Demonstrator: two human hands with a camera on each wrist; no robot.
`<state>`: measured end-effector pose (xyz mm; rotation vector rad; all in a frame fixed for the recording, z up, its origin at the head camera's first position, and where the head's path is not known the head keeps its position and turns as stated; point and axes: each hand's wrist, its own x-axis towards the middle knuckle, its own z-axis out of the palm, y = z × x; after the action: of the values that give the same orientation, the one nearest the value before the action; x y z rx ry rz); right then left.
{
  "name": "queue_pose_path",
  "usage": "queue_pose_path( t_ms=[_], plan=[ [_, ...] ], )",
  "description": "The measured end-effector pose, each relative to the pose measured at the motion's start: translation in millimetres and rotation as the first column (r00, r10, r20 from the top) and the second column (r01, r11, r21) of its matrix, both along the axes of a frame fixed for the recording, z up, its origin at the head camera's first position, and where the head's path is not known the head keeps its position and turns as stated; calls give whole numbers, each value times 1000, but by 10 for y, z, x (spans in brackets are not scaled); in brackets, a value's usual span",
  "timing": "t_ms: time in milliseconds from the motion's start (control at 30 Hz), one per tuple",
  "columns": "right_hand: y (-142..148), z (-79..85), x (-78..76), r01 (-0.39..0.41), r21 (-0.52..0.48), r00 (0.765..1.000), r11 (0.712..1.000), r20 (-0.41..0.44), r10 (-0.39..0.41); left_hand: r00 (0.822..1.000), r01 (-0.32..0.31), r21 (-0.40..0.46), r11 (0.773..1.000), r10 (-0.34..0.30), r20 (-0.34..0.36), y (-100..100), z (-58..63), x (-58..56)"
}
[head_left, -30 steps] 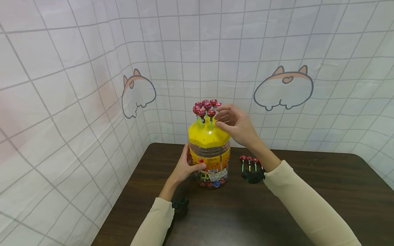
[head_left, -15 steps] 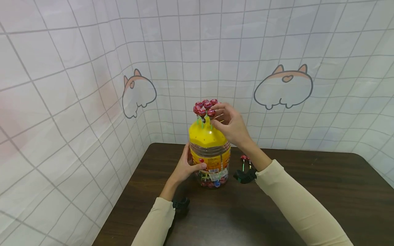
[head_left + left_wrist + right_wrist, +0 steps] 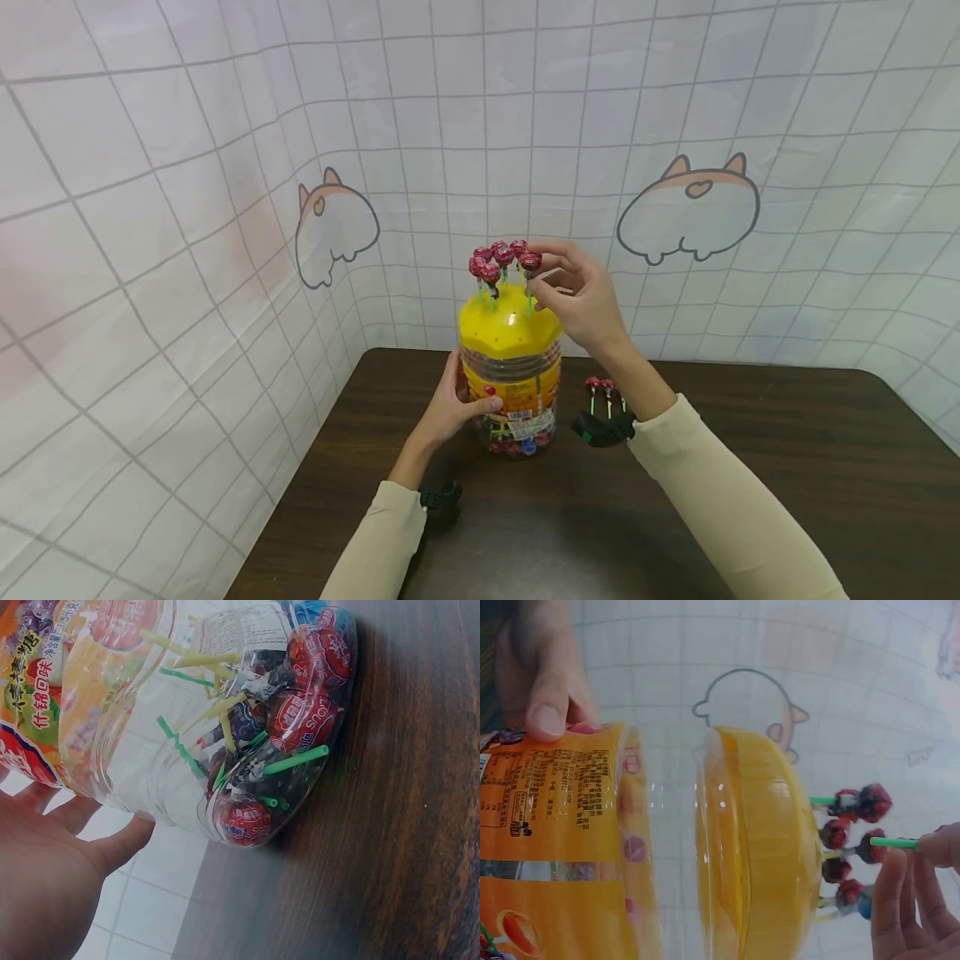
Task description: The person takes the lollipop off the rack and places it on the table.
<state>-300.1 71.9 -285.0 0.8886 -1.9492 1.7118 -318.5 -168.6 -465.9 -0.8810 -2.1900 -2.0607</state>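
A clear candy jar (image 3: pixel 517 400) with an orange label and yellow lid (image 3: pixel 498 329) stands upright on the table. My left hand (image 3: pixel 453 408) holds its left side, thumb across the front. Several red-wrapped lollipops (image 3: pixel 489 273) stand with their sticks in the lid. My right hand (image 3: pixel 585 300) pinches one lollipop (image 3: pixel 530 262) above the lid's right side. In the right wrist view its green stick (image 3: pixel 894 843) has a free end, apart from the lid. Wrapped lollipops (image 3: pixel 304 720) and loose-looking sticks show in the jar's bottom in the left wrist view.
On the dark wooden table (image 3: pixel 750 467), a few more lollipops (image 3: pixel 600 385) lie right of the jar, partly hidden by the right wrist's black camera (image 3: pixel 603 428). A white gridded curtain (image 3: pixel 465 108) hangs behind and at the left.
My right hand reached left to a front lollipop on the lid, took hold of it, and has drawn it up and right, out of the lid. The left hand has stayed on the jar.
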Motion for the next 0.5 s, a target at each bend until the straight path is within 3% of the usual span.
queue_pose_path(
  t_ms=[167, 500],
  plan=[
    [130, -114, 42, -25, -9, 998, 1000, 50, 26, 1000, -10, -6, 1000, 10, 1, 5, 21, 16],
    [383, -491, 127, -35, -6, 989, 999, 144, 35, 1000, -11, -2, 1000, 11, -4, 24, 38, 44]
  ],
)
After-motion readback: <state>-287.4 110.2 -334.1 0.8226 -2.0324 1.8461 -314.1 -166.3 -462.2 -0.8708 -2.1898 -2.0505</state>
